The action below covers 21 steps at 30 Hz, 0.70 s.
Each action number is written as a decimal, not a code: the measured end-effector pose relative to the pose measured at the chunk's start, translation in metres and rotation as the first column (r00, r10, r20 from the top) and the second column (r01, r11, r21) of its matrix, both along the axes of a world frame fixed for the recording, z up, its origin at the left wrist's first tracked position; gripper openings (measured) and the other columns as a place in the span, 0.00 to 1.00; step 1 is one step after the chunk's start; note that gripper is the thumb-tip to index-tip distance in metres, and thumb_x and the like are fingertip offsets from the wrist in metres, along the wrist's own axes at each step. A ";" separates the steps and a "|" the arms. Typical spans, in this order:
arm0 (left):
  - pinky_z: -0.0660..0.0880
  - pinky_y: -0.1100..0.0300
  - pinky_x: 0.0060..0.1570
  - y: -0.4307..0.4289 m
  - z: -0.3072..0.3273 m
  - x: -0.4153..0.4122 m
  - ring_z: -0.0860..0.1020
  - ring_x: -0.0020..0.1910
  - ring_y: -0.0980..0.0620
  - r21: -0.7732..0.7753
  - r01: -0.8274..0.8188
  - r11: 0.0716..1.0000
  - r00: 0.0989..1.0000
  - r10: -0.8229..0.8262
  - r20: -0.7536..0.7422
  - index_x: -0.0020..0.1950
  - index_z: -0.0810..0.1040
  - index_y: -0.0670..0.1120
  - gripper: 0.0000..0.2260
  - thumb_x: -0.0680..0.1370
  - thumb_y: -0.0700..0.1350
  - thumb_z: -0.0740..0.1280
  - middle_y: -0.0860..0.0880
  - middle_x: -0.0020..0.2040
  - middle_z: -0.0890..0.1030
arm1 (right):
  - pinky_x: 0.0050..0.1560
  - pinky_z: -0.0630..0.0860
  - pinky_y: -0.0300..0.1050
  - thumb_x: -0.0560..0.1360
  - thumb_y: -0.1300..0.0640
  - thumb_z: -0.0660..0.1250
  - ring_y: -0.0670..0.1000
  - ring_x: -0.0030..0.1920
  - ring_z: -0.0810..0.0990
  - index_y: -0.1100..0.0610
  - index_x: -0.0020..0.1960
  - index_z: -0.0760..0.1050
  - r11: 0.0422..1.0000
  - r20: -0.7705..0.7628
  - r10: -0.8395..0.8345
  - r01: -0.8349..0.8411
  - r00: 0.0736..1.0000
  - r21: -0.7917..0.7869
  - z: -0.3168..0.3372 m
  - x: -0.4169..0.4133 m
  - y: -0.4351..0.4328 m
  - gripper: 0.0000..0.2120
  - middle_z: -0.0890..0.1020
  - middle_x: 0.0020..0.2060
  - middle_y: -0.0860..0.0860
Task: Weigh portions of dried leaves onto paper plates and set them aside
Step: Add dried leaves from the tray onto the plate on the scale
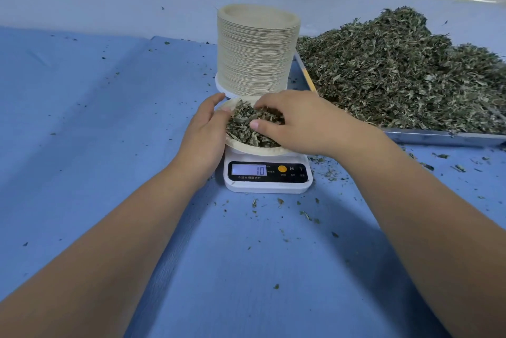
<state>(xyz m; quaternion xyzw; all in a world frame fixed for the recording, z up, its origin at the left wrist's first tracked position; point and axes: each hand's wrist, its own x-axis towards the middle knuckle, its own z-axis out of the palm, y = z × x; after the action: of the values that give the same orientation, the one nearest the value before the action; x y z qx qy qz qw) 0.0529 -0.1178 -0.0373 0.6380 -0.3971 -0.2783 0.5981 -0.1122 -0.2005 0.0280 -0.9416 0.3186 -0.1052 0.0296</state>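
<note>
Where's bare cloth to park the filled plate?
Free: blue cloth left of the white digital scale and tall beige paper-plate stack; also the near strip before the scale, only crumbs. Crowded: right, metal tray heaped with dried green leaves.

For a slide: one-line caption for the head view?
Left hand touches the rim of a paper plate of dried leaves on a scale reading 10; right hand rests on the leaves.
</note>
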 end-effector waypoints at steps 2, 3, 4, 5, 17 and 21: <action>0.69 0.63 0.57 0.000 0.000 0.000 0.71 0.58 0.72 -0.002 -0.001 1.000 1.000 0.001 0.008 0.70 0.71 0.62 0.19 0.79 0.54 0.58 0.68 0.56 0.74 | 0.55 0.77 0.51 0.80 0.40 0.63 0.52 0.53 0.79 0.49 0.64 0.77 1.000 0.034 0.013 -0.013 0.999 0.007 -0.003 0.005 -0.001 0.18 0.82 0.55 0.50; 0.69 0.63 0.58 0.000 0.000 0.000 0.71 0.58 0.71 -0.003 0.000 1.000 1.000 0.000 0.010 0.70 0.71 0.61 0.19 0.79 0.54 0.58 0.67 0.56 0.74 | 0.53 0.77 0.49 0.80 0.43 0.65 0.52 0.50 0.79 0.49 0.61 0.79 1.000 0.078 0.012 -0.013 0.997 0.013 -0.003 0.006 -0.001 0.15 0.83 0.52 0.50; 0.69 0.61 0.59 0.000 0.000 -0.001 0.72 0.59 0.69 -0.001 0.000 1.000 1.000 0.000 0.009 0.70 0.71 0.61 0.20 0.78 0.55 0.57 0.66 0.57 0.74 | 0.51 0.76 0.47 0.79 0.45 0.67 0.50 0.48 0.79 0.50 0.58 0.80 1.000 0.129 0.006 -0.009 0.992 0.021 -0.003 0.006 -0.002 0.12 0.83 0.50 0.49; 0.69 0.60 0.61 0.000 0.000 -0.001 0.73 0.60 0.66 0.000 0.000 1.000 1.000 0.000 0.008 0.70 0.71 0.61 0.21 0.77 0.55 0.58 0.66 0.57 0.75 | 0.49 0.75 0.44 0.79 0.46 0.68 0.48 0.46 0.79 0.49 0.56 0.81 1.000 0.176 0.000 -0.005 0.984 0.029 -0.002 0.006 -0.003 0.10 0.83 0.48 0.48; 0.69 0.61 0.59 -0.002 0.000 0.000 0.73 0.59 0.69 -0.005 0.001 1.000 1.000 -0.001 0.003 0.70 0.72 0.61 0.23 0.75 0.57 0.58 0.68 0.55 0.75 | 0.35 0.65 0.32 0.75 0.50 0.74 0.37 0.29 0.71 0.49 0.46 0.84 0.983 0.493 -0.086 -0.008 0.866 0.185 0.010 0.002 -0.013 0.03 0.78 0.29 0.37; 0.68 0.65 0.54 -0.002 0.000 0.000 0.70 0.54 0.76 -0.010 -0.002 1.000 1.000 0.002 0.006 0.69 0.72 0.62 0.22 0.75 0.57 0.58 0.71 0.52 0.74 | 0.41 0.78 0.48 0.74 0.52 0.75 0.50 0.35 0.77 0.50 0.47 0.84 0.967 0.576 -0.114 -0.041 0.810 0.250 0.010 0.002 -0.012 0.03 0.84 0.38 0.49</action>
<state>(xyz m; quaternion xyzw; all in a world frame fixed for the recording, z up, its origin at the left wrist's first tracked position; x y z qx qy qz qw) 0.0526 -0.1196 -0.0370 0.6363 -0.3996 -0.2740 0.6004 -0.1098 -0.2126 0.0382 -0.8454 0.3228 -0.3494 0.2428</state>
